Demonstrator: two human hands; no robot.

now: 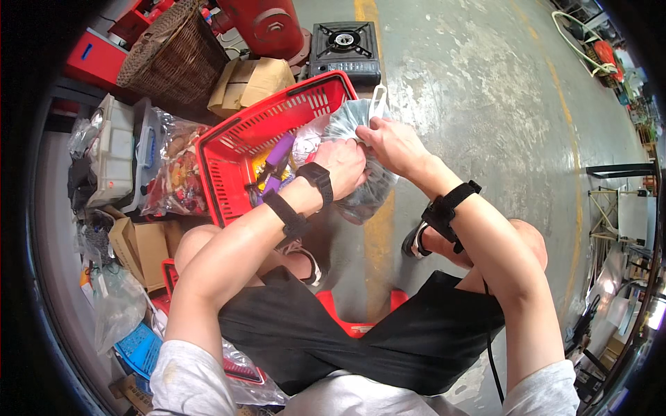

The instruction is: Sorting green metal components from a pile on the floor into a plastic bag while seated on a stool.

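A clear plastic bag [366, 197] with something dark in it hangs beside the right rim of a red plastic basket [209, 177]. My left hand [338, 165] is closed on the bag's gathered side, its fingertips curled out of sight. My right hand [397, 148] pinches the plastic close to it, thumb and fingers together. A white looped handle [377, 102] sticks up at the bag's far end; what it belongs to is hidden. Inside the basket lie a purple-handled item [280, 150], a white packet with dark lines and something yellow. Black bands circle both my wrists and forearms.
Beyond the basket stand a black portable gas stove [345, 52], a cardboard box [251, 84] and a wicker basket [170, 59]. A bag of red items [179, 166] and plastic bins [114, 152] crowd the left. Grey floor with yellow lines stretches right.
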